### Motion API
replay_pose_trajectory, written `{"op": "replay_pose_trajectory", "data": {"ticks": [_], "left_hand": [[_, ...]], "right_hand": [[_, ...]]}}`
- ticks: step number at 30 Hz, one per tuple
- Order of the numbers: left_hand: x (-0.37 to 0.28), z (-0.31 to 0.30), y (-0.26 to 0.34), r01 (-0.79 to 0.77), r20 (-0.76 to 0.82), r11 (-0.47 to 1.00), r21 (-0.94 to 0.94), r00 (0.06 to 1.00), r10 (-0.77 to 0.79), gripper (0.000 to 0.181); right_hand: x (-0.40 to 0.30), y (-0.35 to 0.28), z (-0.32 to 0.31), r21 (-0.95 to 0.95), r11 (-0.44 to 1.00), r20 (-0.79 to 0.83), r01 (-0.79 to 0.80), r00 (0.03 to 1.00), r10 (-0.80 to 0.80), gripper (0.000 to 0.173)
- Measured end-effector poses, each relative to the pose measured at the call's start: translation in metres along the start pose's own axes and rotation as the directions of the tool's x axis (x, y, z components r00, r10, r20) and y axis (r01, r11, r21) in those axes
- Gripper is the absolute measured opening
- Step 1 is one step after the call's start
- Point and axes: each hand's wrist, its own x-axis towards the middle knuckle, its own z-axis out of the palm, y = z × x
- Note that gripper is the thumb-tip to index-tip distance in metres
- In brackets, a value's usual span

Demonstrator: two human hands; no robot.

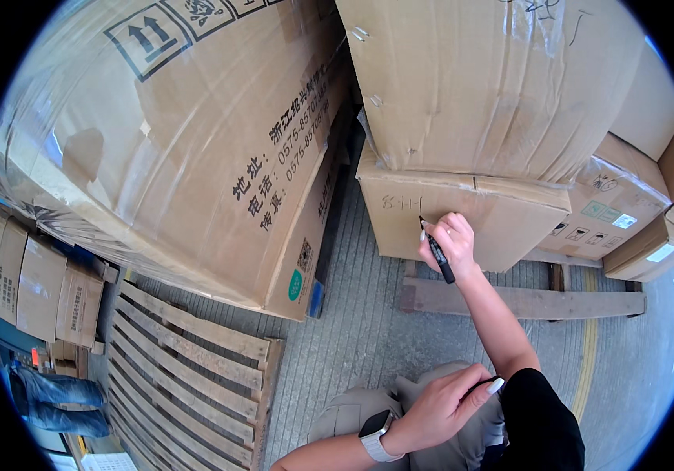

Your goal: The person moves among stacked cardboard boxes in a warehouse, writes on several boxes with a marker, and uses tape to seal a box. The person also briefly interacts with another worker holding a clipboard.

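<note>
My right hand (453,242) grips a black marker pen (440,259). Its tip is at the side of a cardboard box (507,221), just below and right of a short handwritten mark (402,203); whether it touches the board I cannot tell. A larger carton (466,88) with tape and dents rests on top of that box. Lower down, over my knees, my left hand (440,406) pinches a small black object (481,385), mostly hidden by the fingers, perhaps the marker's cap. A smartwatch (377,427) is on that wrist.
At left stands a big film-wrapped carton (207,118) with printed writing and handling symbols. A slatted wooden pallet (190,377) lies below it. More cartons (607,200) stand at right, near a wooden pallet beam (519,300). A person in jeans (63,403) stands far left, near stacked boxes (40,282).
</note>
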Motion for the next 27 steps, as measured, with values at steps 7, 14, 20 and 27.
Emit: {"op": "replay_pose_trajectory", "data": {"ticks": [7,14,20,27], "left_hand": [[0.0,0.002,-0.002,-0.005,0.026,1.0,-0.001,1.0,0.005,0.018],[-0.001,0.002,-0.002,0.035,0.033,0.999,0.004,0.999,-0.035,0.018],[0.002,0.0,0.003,0.044,0.029,0.999,-0.015,0.999,-0.043,0.014],[0.0,0.002,0.001,0.008,0.024,1.0,0.01,1.0,-0.008,0.018]], "right_hand": [[0.006,0.002,-0.016,-0.123,0.991,-0.075,-0.049,0.996,0.04,0.03],[0.005,0.002,-0.009,-0.127,0.99,-0.152,-0.056,0.988,0.036,0.027],[-0.006,0.007,-0.012,-0.085,0.995,-0.092,-0.05,0.995,0.042,0.026],[-0.005,0.008,-0.007,-0.059,0.995,-0.191,-0.074,0.98,0.062,0.028]]}}
